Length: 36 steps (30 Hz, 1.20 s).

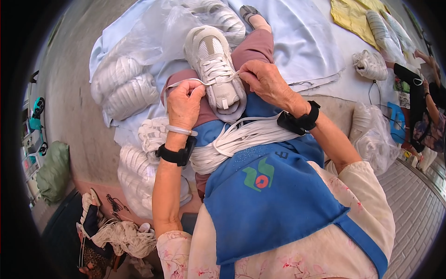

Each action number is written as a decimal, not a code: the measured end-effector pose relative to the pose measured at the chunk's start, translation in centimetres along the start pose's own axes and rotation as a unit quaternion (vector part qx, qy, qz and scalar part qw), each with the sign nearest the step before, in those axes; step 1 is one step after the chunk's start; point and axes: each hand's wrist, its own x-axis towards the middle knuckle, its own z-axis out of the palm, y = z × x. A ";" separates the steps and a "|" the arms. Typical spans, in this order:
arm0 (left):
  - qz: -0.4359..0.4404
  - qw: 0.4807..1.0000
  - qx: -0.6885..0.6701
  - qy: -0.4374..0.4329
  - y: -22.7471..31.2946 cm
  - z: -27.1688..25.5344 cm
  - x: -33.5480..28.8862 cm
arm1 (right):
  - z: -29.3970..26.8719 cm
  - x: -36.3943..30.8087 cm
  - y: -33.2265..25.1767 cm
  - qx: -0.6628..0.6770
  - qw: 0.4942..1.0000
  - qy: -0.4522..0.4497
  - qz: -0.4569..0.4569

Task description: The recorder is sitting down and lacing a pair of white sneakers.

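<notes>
A white and beige sneaker (225, 94) rests between my knees, its toe pointing away from me. A white shoelace (216, 69) criss-crosses its tongue, and the two ends run out to either side. My left hand (185, 103) is closed in a pinch on the lace end left of the shoe. On the right, my right hand (264, 80) pinches the other lace end between thumb and fingertips, close to the shoe's collar. Across my lap, over the blue apron (274, 204), lies a thick bundle of white laces (251, 137).
Plastic-wrapped stacks of white shoes (127, 83) lie on a pale blue cloth (302, 42) ahead and left. Another loose white sneaker (153, 135) sits by my left forearm. Tangled laces (125, 237) lie lower left, near another person. More people sit at far right beside a blue stool (396, 122).
</notes>
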 end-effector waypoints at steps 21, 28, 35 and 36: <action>0.152 0.929 0.330 0.070 1.7 1.5 -3.1 | 0.3 1.0 -0.6 -0.001 0.991 -0.051 0.124; 0.169 0.954 0.238 0.071 1.0 1.3 -1.8 | 1.4 -0.2 -0.7 -0.190 0.981 0.013 -0.043; 0.255 0.926 0.271 0.063 1.5 1.1 -1.4 | 2.1 -1.8 -2.4 -0.275 0.961 -0.001 -0.041; 0.257 0.925 0.271 0.063 1.6 1.1 -1.3 | 2.4 -1.5 -1.9 -0.275 0.961 0.000 -0.041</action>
